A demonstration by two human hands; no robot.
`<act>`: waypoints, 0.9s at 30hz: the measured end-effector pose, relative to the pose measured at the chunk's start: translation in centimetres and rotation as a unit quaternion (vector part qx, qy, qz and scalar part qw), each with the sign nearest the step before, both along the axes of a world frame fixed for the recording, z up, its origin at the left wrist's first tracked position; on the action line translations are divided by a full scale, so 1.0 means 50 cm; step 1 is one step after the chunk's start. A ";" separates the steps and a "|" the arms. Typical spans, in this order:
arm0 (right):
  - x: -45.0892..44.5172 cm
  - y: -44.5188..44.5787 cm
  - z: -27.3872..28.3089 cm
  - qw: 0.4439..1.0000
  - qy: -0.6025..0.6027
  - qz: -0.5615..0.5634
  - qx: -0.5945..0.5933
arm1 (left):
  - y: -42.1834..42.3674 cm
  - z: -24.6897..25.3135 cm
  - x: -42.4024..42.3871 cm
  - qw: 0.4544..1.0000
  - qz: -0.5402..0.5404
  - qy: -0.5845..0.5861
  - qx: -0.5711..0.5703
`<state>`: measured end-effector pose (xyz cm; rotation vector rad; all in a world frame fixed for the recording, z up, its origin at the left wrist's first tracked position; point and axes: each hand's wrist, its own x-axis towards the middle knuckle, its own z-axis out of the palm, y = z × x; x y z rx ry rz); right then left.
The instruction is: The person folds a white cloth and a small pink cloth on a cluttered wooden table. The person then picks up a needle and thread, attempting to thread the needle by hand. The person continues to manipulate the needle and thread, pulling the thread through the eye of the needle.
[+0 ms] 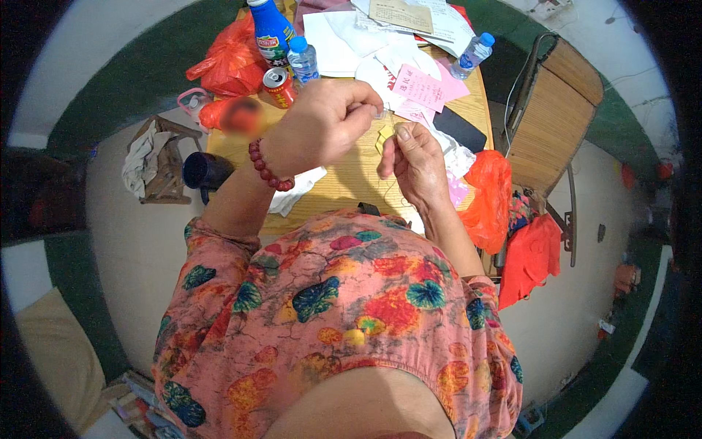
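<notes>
My left hand [329,123], with a dark red bead bracelet [265,169] on its wrist, reaches over the table and pinches a small clear piece [380,114] at the fingertips. What that piece is cannot be made out. Close by on the right, my right hand [419,162] grips a thin strand [391,119] between thumb and forefinger; it runs up towards the left fingertips. A fine thread loops down below the right hand. A small folded yellow piece [383,138] shows between the two hands; whether it hangs or lies on the table is unclear.
On the wooden table [351,189] stand a blue bottle [272,33], a water bottle [303,60], a red can [279,86] and a dark mug [205,170]. Pink printed slips [419,88] and a black phone-like slab [459,129] lie right. A red plastic bag [488,200] hangs at the right edge.
</notes>
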<state>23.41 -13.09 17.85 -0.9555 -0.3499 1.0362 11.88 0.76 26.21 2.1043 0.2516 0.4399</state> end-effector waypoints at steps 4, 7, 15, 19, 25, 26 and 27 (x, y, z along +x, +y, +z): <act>0.021 -0.013 0.001 1.000 -0.018 -0.019 -0.012 | 0.014 0.001 -0.007 0.999 0.044 -0.013 0.023; 0.037 -0.022 0.002 0.998 -0.024 -0.054 -0.016 | 0.023 -0.001 -0.010 0.997 0.075 0.009 0.013; 0.092 -0.041 0.005 0.995 -0.038 -0.088 0.008 | 0.026 -0.005 -0.011 0.993 0.104 -0.001 -0.053; 0.103 -0.046 0.021 0.994 -0.035 -0.108 0.009 | 0.028 -0.011 -0.006 0.994 0.096 -0.052 -0.004; 0.124 -0.057 0.020 0.992 -0.041 -0.118 0.020 | 0.027 -0.016 -0.001 0.993 0.094 -0.047 -0.048; 0.126 -0.058 0.020 0.992 -0.044 -0.121 0.016 | 0.025 -0.014 -0.002 0.994 0.093 -0.049 -0.042; 0.127 -0.059 0.020 0.991 -0.047 -0.125 0.013 | 0.022 -0.010 -0.003 0.994 0.092 -0.051 -0.035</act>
